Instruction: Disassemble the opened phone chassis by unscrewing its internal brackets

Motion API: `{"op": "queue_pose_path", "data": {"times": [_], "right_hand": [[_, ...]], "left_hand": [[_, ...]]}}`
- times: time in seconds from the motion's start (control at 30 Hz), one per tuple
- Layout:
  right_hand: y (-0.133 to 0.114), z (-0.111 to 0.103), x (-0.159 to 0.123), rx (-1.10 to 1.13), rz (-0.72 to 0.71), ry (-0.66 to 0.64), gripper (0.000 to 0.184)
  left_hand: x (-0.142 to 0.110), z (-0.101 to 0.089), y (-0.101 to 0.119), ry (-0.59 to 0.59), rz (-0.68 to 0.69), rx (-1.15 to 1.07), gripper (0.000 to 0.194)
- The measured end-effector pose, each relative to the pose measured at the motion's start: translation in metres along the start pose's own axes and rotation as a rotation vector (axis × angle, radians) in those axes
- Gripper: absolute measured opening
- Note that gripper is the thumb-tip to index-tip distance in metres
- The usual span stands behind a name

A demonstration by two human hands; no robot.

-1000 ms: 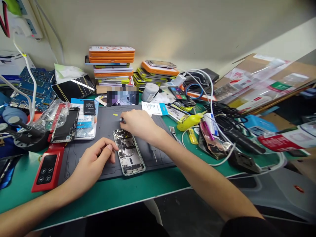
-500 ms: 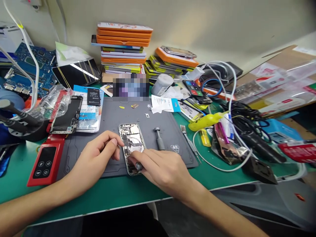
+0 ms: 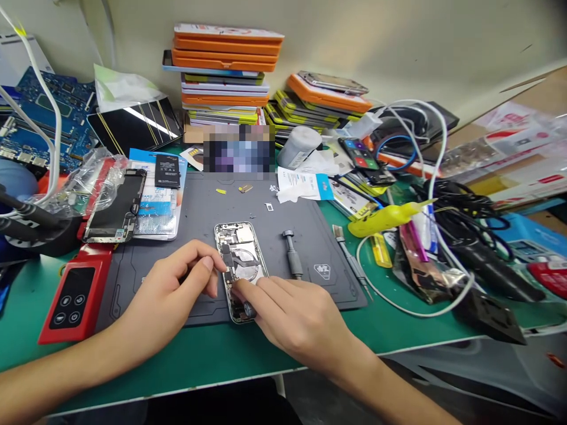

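Observation:
An opened phone body [image 3: 245, 236], its circuitry bare, lies on the dark grey work mat [image 3: 199, 200]. My right hand [image 3: 296, 321] reaches over its lower half, fingers closed around a small screwdriver [image 3: 250, 310] whose grey knurled handle end pokes out. The tip of that tool is hidden by my fingers. Beside the phone's left edge rests my left hand [image 3: 183, 283], holding nothing, with its index fingertip at the frame and its thumb apart. Another screwdriver [image 3: 292, 255] lies on the mat right of the phone.
A red device with touch buttons [image 3: 73, 301] and a detached phone screen [image 3: 116, 206] are at left. A black battery [image 3: 167, 171] lies on packaging. Right of the mat are tweezers [image 3: 352, 260], a yellow bottle [image 3: 385, 218] and cables. Stacked orange boxes [image 3: 225, 50] stand behind.
The camera view has shifted slightly, so everything sits a little differently in the picture. Both hands stay at the phone, the right one still gripping the screwdriver.

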State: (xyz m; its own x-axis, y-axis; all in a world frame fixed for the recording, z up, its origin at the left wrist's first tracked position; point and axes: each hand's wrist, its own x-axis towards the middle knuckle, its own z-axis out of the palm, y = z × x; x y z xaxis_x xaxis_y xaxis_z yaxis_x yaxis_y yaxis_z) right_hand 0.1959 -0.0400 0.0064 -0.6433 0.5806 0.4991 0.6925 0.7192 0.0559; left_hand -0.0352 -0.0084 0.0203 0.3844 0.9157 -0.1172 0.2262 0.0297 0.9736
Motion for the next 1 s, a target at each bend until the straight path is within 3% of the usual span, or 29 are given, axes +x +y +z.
{"op": "queue_pose_path", "data": {"times": [0.23, 0.33, 0.4, 0.5, 0.6, 0.67, 0.8, 0.9, 1.0], "right_hand": [[0.001, -0.001, 0.003, 0.025, 0.007, -0.027, 0.024], [0.004, -0.001, 0.000, 0.049, 0.052, -0.020, 0.027], [0.005, -0.001, -0.004, 0.109, 0.133, 0.004, 0.025], [0.004, -0.004, -0.011, 0.234, 0.344, 0.141, 0.019], [0.003, -0.012, -0.012, 0.482, 0.676, 0.300, 0.038], [0.005, -0.017, -0.009, 0.795, 0.818, 0.337, 0.049], [0.009, -0.013, -0.002, 1.289, 0.858, 0.308, 0.047], [0.005, -0.003, -0.002, 1.324, 0.840, 0.367, 0.035], [-0.001, 0.004, -0.004, 1.219, 0.809, 0.490, 0.025]], "left_hand": [[0.001, -0.001, 0.001, 0.004, 0.014, 0.055, 0.029], [-0.001, 0.001, 0.000, 0.031, 0.074, 0.200, 0.029], [-0.004, 0.004, -0.001, 0.045, 0.221, 0.386, 0.025], [-0.010, 0.009, -0.001, 0.096, 0.602, 0.757, 0.022], [-0.014, 0.010, 0.002, 0.151, 0.895, 1.100, 0.015], [-0.014, 0.008, 0.004, 0.145, 0.976, 1.214, 0.010], [-0.011, 0.005, 0.004, 0.133, 0.974, 1.203, 0.011], [-0.010, 0.005, 0.002, 0.117, 0.956, 1.189, 0.012], [-0.010, 0.006, 0.002, 0.105, 0.978, 1.221, 0.013]]}}
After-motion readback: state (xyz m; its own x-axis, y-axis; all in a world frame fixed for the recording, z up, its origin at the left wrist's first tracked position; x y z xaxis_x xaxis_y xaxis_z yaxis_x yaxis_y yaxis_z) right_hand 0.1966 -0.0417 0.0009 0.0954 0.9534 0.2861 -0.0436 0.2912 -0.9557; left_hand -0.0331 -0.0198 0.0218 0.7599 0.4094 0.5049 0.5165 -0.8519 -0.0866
